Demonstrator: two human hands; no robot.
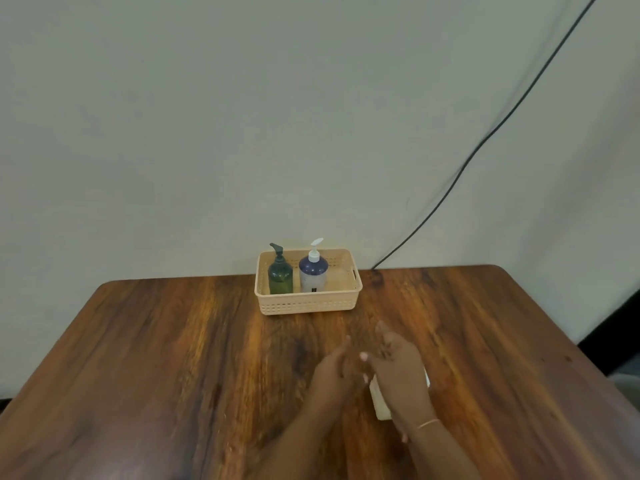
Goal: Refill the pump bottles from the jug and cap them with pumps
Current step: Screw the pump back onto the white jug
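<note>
Head view: both pump bottles, green [280, 276] and blue-white [313, 273], stand capped in the beige basket [308, 304] at the table's far edge. Left hand [334, 370] and right hand [398, 370] meet, blurred, over a pale object [380, 405]; grip unclear. The bottles are probably smooth, rigid plastic: hold the body, not the pump.

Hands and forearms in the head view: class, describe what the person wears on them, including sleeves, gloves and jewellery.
Both forearms are bare as far as the frame shows, with no sleeves visible. Neither the left hand nor the right hand wears a glove. A thin, light-coloured bangle circles the right wrist. No rings or watch can be made out, though motion blur softens the fingers.
</note>
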